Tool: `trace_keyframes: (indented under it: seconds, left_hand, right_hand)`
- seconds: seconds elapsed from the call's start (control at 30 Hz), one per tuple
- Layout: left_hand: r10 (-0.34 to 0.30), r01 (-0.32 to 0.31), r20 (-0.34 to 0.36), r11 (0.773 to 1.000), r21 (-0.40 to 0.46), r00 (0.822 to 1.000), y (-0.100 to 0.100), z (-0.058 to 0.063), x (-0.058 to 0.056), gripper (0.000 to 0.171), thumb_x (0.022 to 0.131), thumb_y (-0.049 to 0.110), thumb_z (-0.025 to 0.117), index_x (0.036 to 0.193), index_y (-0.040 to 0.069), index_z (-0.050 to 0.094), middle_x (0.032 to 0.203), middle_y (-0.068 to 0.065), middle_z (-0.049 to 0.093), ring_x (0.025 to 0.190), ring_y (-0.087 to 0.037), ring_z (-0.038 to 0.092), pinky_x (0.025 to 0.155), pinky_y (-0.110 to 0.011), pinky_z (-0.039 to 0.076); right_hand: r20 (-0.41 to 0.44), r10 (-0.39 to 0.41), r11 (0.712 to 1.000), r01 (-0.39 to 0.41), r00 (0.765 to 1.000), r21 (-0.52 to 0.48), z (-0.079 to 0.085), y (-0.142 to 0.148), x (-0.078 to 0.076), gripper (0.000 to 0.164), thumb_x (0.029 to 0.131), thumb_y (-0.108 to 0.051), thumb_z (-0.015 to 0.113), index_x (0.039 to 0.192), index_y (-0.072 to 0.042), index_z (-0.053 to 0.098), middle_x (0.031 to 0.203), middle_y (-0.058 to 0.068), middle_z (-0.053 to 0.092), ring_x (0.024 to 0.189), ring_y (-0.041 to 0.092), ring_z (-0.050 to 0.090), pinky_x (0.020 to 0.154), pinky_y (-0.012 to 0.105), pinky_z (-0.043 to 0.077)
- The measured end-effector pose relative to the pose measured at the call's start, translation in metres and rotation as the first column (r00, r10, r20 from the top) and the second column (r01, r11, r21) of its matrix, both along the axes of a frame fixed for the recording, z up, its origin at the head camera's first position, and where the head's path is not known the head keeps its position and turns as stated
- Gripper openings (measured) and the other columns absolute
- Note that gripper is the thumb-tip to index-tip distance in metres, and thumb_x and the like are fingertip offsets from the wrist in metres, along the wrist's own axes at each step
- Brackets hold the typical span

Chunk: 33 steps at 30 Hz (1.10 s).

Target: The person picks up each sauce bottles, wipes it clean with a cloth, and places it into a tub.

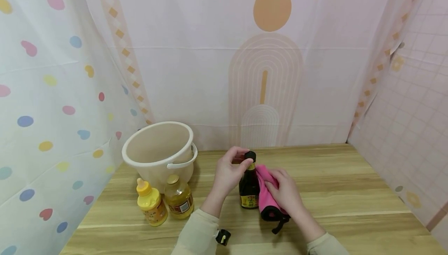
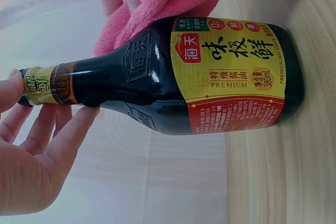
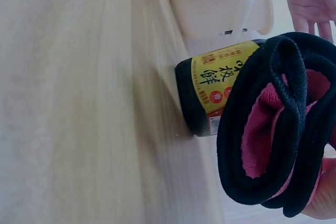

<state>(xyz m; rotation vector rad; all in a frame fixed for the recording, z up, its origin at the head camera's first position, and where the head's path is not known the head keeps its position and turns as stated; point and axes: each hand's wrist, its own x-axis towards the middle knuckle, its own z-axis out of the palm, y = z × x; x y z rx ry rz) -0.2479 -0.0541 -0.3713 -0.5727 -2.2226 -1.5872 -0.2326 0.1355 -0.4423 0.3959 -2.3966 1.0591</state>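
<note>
A dark soy sauce bottle (image 2: 152, 77) with a yellow and red label stands on the wooden table, tilted slightly if at all. Around its neck, just under the black cap (image 1: 250, 156), the thumb and fingers of my left hand (image 1: 229, 171) hold it. My right hand (image 1: 285, 192) grips a folded pink cloth (image 1: 266, 192) with black trim and a black loop (image 3: 289, 72). The cloth lies against the bottle's right side in the head view. In the right wrist view the cloth hides the bottle's upper part.
A cream bucket (image 1: 164, 165) with a handle stands at the back left. In front of it are a bottle of yellow oil (image 1: 179, 198) and a yellow squeeze bottle (image 1: 152, 204). Patterned curtains (image 1: 196, 72) hang behind the table (image 1: 336, 192).
</note>
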Motion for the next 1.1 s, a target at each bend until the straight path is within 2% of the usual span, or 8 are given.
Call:
trace_keyframes:
  seconds: [0.2, 0.47, 0.73, 0.9, 1.1]
  left_hand:
    - [-0.002, 0.002, 0.003, 1.000, -0.005, 1.000, 0.000, 0.000, 0.000, 0.021, 0.090, 0.018, 0.075, 0.110, 0.014, 0.069, 0.100, -0.004, 0.070, 0.092, -0.024, 0.067, 0.073, -0.034, 0.057]
    - [-0.006, 0.006, -0.005, 1.000, -0.006, 1.000, 0.001, 0.001, 0.001, 0.021, 0.091, 0.019, 0.074, 0.110, 0.014, 0.069, 0.100, -0.004, 0.069, 0.092, -0.024, 0.066, 0.074, -0.035, 0.057]
    - [-0.002, 0.002, 0.029, 1.000, 0.002, 1.000, 0.000, 0.000, 0.000, 0.022, 0.090, 0.017, 0.075, 0.110, 0.015, 0.069, 0.100, -0.002, 0.069, 0.092, -0.021, 0.066, 0.071, -0.033, 0.057]
    - [-0.002, 0.002, 0.018, 1.000, 0.003, 1.000, 0.000, 0.000, 0.000, 0.022, 0.089, 0.016, 0.075, 0.110, 0.014, 0.069, 0.100, -0.002, 0.069, 0.092, -0.022, 0.066, 0.071, -0.033, 0.058]
    - [0.010, -0.010, -0.014, 1.000, -0.001, 1.000, 0.001, -0.001, 0.000, 0.022, 0.090, 0.016, 0.075, 0.110, 0.013, 0.069, 0.098, -0.004, 0.070, 0.091, -0.023, 0.067, 0.071, -0.033, 0.058]
  right_hand:
    - [0.045, -0.018, 0.999, 0.016, 0.999, 0.043, -0.004, 0.002, 0.001, 0.026, 0.085, -0.003, 0.075, 0.110, -0.001, 0.069, 0.103, 0.013, 0.065, 0.094, 0.030, 0.062, 0.081, 0.047, 0.052]
    - [0.180, -0.020, 0.995, 0.001, 0.983, 0.104, -0.015, 0.002, -0.002, 0.023, 0.085, -0.006, 0.074, 0.107, -0.003, 0.068, 0.097, 0.010, 0.062, 0.086, 0.023, 0.058, 0.075, 0.043, 0.051]
    - [0.227, -0.022, 0.979, -0.025, 0.974, 0.201, -0.016, 0.003, -0.005, 0.021, 0.085, -0.007, 0.075, 0.105, -0.003, 0.068, 0.102, 0.016, 0.064, 0.090, 0.030, 0.063, 0.075, 0.047, 0.053]
    - [0.254, -0.031, 0.966, -0.036, 0.967, 0.255, -0.014, 0.002, -0.006, 0.025, 0.085, -0.008, 0.076, 0.107, -0.002, 0.067, 0.104, 0.017, 0.064, 0.089, 0.030, 0.063, 0.076, 0.049, 0.054]
    - [0.242, -0.028, 0.946, -0.052, 0.970, 0.320, -0.014, 0.004, -0.009, 0.026, 0.083, -0.010, 0.078, 0.106, -0.002, 0.068, 0.099, 0.014, 0.062, 0.084, 0.028, 0.063, 0.074, 0.048, 0.054]
